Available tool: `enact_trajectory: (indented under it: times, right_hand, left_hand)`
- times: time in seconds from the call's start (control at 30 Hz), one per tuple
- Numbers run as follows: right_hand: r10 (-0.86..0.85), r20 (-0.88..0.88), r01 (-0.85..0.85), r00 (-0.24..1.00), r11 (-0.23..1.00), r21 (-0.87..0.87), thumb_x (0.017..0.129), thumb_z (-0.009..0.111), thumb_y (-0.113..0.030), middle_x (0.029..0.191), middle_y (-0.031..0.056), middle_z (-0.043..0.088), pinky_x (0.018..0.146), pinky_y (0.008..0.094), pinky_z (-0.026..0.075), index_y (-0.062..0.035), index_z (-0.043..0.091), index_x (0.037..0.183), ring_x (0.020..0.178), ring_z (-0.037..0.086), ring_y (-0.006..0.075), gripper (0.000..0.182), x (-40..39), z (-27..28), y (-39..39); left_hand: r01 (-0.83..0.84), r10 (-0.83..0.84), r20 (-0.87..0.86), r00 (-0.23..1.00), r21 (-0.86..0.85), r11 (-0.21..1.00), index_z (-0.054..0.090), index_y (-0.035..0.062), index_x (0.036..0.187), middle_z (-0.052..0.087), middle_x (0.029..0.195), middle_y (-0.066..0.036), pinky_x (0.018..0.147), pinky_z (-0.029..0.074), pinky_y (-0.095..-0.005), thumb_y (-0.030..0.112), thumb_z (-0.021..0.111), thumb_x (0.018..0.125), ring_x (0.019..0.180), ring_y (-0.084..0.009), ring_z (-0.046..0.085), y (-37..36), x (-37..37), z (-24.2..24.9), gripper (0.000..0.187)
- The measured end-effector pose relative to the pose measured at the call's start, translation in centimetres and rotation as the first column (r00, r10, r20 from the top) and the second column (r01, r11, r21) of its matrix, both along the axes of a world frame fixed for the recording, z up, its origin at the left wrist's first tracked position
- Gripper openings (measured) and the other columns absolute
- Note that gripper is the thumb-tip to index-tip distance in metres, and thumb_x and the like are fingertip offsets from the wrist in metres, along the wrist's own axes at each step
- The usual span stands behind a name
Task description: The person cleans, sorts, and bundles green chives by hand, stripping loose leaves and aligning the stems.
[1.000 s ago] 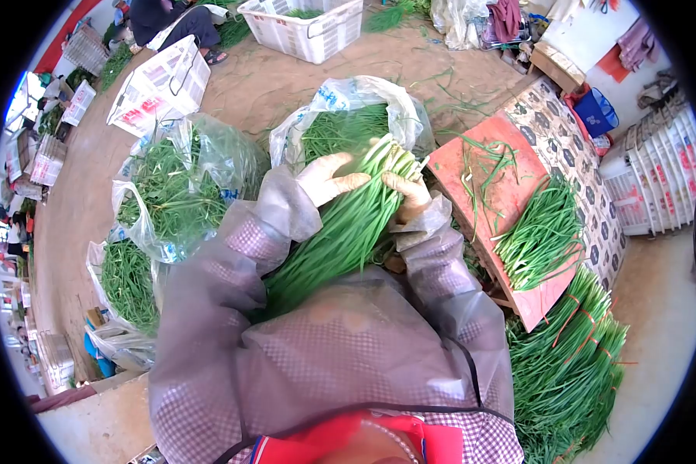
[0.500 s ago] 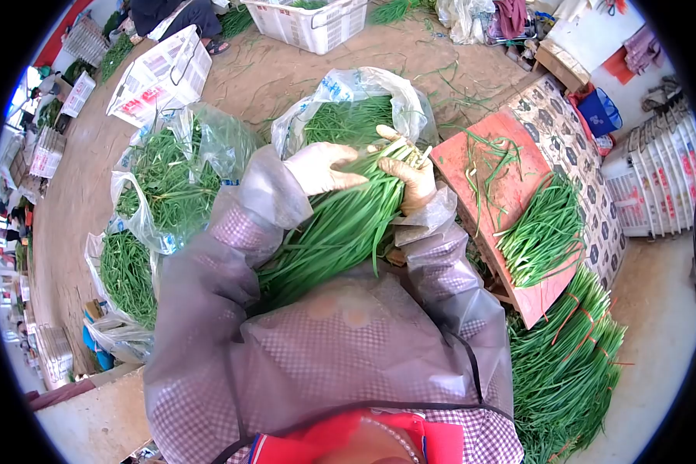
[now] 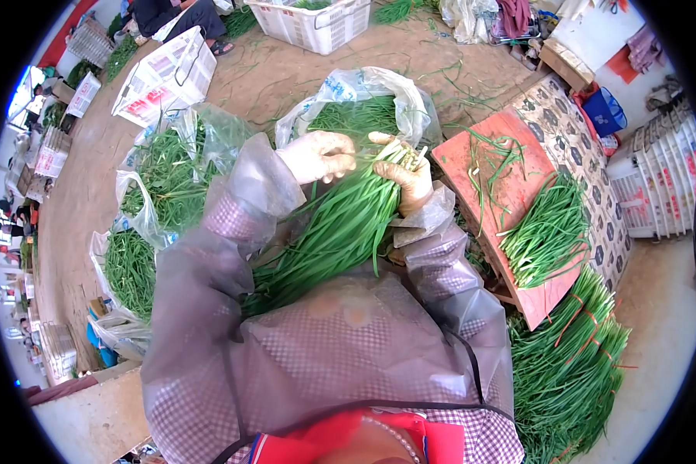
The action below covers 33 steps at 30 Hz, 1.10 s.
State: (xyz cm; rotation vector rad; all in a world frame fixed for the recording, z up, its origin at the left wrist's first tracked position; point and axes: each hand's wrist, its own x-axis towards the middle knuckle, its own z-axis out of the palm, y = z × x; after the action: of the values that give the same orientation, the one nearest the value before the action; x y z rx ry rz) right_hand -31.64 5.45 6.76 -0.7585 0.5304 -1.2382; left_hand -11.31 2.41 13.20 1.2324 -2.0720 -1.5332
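1. Our right fingers (image 3: 391, 171) gripped one leafy bunch (image 3: 352, 220) by its pale stems; our left fingers (image 3: 339, 163) half-curled beside it, contents unclear.
2. We seemed to be sorting; the next move needed a steady right grip.
3. Rightward we counted one pile (image 3: 545, 232), one red surface (image 3: 458, 158); ahead and leftward, three bags (image 3: 414, 99).

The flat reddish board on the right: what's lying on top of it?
On the flat reddish board lie a thick bunch of long, thin green stalks with pale ends and loose green strands. What lies beneath the bunch is hidden.
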Motion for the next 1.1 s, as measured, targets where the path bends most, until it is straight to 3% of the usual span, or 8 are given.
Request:
enact_trajectory:
  times: [0.2,0.4,0.6,0.67,0.73,0.87,0.93,1.1]
  right_hand:
    - [0.029,-0.043,-0.032,0.999,0.997,-0.068,0.068,0.067,0.009,0.096,0.0103,0.066,0.079,0.0302,0.051,0.0025,0.057,0.116,0.086,0.063,0.0174,0.049,0.2,0.2,0.2]
    - [0.102,0.053,-0.101,0.993,0.995,-0.018,0.068,0.067,0.007,0.091,0.0114,0.067,0.077,0.0317,0.052,0.0018,0.057,0.116,0.083,0.064,0.0188,0.049,-0.4,-0.7,0.5]
    - [0.016,0.021,-0.016,1.0,1.0,0.001,0.071,0.067,-0.001,0.085,0.0092,0.065,0.074,0.0304,0.051,0.0021,0.055,0.117,0.077,0.063,0.019,0.047,-0.3,-0.9,0.7]
    - [-0.009,0.04,0.005,0.999,0.995,0.102,0.071,0.067,0.005,0.088,0.0106,0.067,0.075,0.0325,0.052,0.0018,0.059,0.112,0.079,0.064,0.0207,0.041,-0.3,-0.8,0.6]
    - [0.003,0.048,-0.007,0.999,0.996,0.085,0.076,0.066,0.0,0.093,0.011,0.066,0.078,0.0333,0.051,0.0014,0.059,0.113,0.083,0.064,0.0212,0.038,-0.1,-0.9,0.6]
    - [0.038,0.204,-0.054,0.978,0.996,0.075,0.081,0.065,-0.011,0.105,0.013,0.064,0.085,0.035,0.049,0.001,0.057,0.117,0.096,0.062,0.0225,0.039,0.4,-1.0,0.6]
    - [0.004,0.397,-0.046,0.918,0.994,0.097,0.081,0.065,-0.011,0.104,0.0132,0.064,0.086,0.0361,0.049,0.001,0.056,0.119,0.095,0.062,0.0233,0.041,0.8,0.2,0.9]
    - [0.09,0.293,-0.116,0.952,0.99,0.075,0.082,0.062,-0.007,0.099,0.0139,0.064,0.083,0.0372,0.05,0.0011,0.055,0.12,0.09,0.062,0.0243,0.04,0.0,-1.1,0.3]
  left_hand:
    - [0.114,-0.129,0.038,0.991,0.269,0.956,0.056,0.0086,0.077,0.039,0.057,0.007,0.044,0.026,-0.0209,0.03,0.058,0.091,0.049,-0.0037,0.035,-0.9,-0.6,0.8,0.025]
    - [-0.001,0.235,-0.436,0.869,0.474,0.881,0.056,0.004,0.082,0.043,0.058,0.004,0.036,0.021,-0.0182,0.016,0.055,0.092,0.042,-0.002,0.033,-2.3,0.7,1.5,0.015]
    - [-0.033,0.231,-0.379,0.896,0.463,0.886,0.056,0.0049,0.084,0.047,0.065,0.004,0.04,0.023,-0.0164,0.019,0.058,0.091,0.049,-0.0005,0.036,-0.8,0.9,0.8,0.015]
    - [-0.169,0.262,-0.296,0.918,0.305,0.937,0.06,0.0054,0.089,0.055,0.072,0.003,0.052,0.036,-0.0167,0.017,0.066,0.086,0.06,-0.0024,0.047,0.5,-0.2,0.1,0.014]
    - [-0.136,0.229,-0.312,0.922,0.293,0.946,0.064,0.005,0.089,0.063,0.084,0.001,0.081,0.044,-0.0248,0.012,0.073,0.079,0.083,-0.0101,0.057,1.1,-0.5,-2.3,0.015]
    - [-0.138,0.24,-0.38,0.893,0.276,0.951,0.064,0.0052,0.088,0.062,0.084,0.002,0.078,0.045,-0.0243,0.01,0.072,0.079,0.08,-0.0082,0.056,2.5,-1.4,-3.7,0.014]
    - [-0.179,0.24,-0.315,0.918,0.211,0.961,0.062,0.0061,0.086,0.061,0.082,0.003,0.076,0.044,-0.0237,0.011,0.071,0.08,0.078,-0.0076,0.054,2.3,-1.2,-4.1,0.012]
    - [-0.186,0.23,-0.321,0.919,0.163,0.969,0.06,0.0074,0.089,0.056,0.082,0.004,0.075,0.043,-0.0229,0.014,0.073,0.079,0.079,-0.0064,0.05,3.6,-2.1,-2.8,0.018]
